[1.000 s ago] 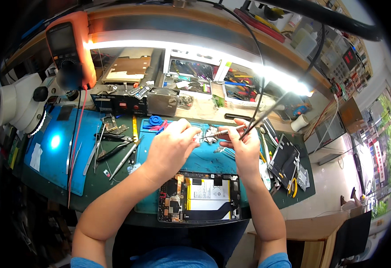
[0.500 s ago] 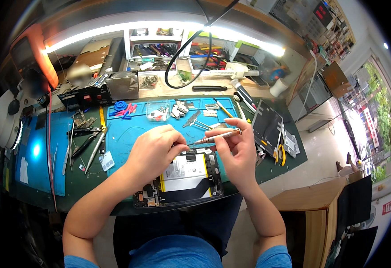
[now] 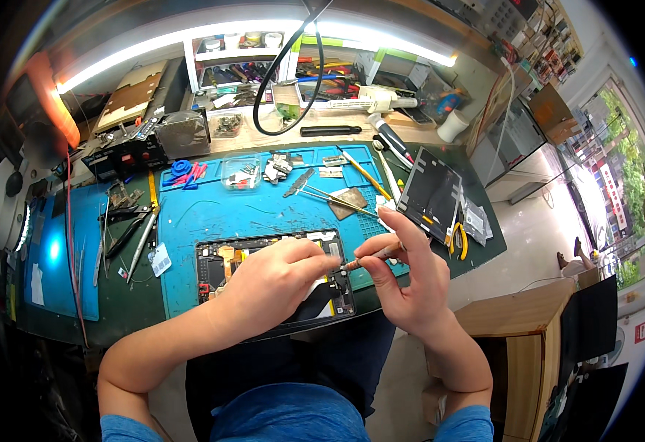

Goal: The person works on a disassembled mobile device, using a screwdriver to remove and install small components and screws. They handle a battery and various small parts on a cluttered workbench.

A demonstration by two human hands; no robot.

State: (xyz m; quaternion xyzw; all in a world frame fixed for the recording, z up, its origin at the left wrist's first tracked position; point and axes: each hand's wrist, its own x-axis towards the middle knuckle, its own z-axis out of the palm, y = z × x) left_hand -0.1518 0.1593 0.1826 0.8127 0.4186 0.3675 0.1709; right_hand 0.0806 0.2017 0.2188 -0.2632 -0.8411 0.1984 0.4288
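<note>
An opened tablet (image 3: 213, 272) lies at the near edge of the blue mat, with its circuit boards and battery bare. My left hand (image 3: 275, 283) reaches across it, hiding much of the battery. Its thumb and fingers are pinched together over the tablet's right side; whatever they hold is too small to see. In my right hand (image 3: 420, 283) is a slim precision screwdriver (image 3: 383, 253), gripped between thumb and fingers. The screwdriver slants leftward, its tip beside my left fingertips at the tablet's right edge.
A black panel (image 3: 431, 187) and yellow-handled pliers (image 3: 458, 241) lie to the right. Tweezers (image 3: 337, 199), a clear box (image 3: 241, 172) of small parts and metal pieces are farther back on the blue mat (image 3: 219, 214). A black cable (image 3: 267, 77) hangs overhead.
Both hands have come down and rightward, bringing the screwdriver's tip to the tablet's right edge. The tablet now sits turned and farther left in view. The head view has shifted slightly.
</note>
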